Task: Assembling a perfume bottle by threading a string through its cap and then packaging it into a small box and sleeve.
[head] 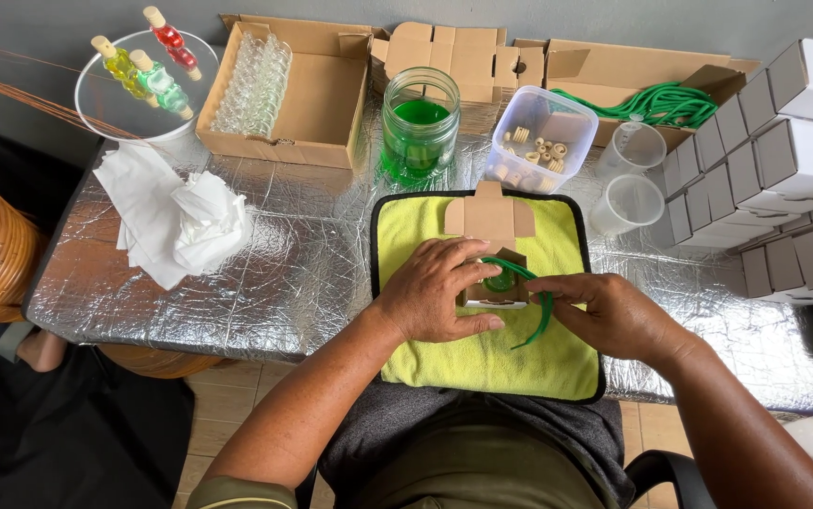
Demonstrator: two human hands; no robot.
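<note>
Tabletop (pixel 265 283): covered in crinkled silver foil sheet.
Yellow cloth (pixel 482 363): laid at the near edge, black-bordered, under both hands.
Cardboard tray (pixel 321 104): set at the back left, clear glass bottles stacked inside.
White boxes (pixel 783 160): stacked at the right edge.
Glass jar (pixel 419 123): green liquid held inside, placed behind the cloth.
Left hand (pixel 435 292): fingers curled around the small box, steadying it.
Right hand (pixel 609 311): fingers pinched on the green cord.
Small box (pixel 491 254): open-flapped cardboard, resting on the cloth, a green-filled bottle seated inside.
Green cord (pixel 538 297): looped from box to right fingers.
</note>
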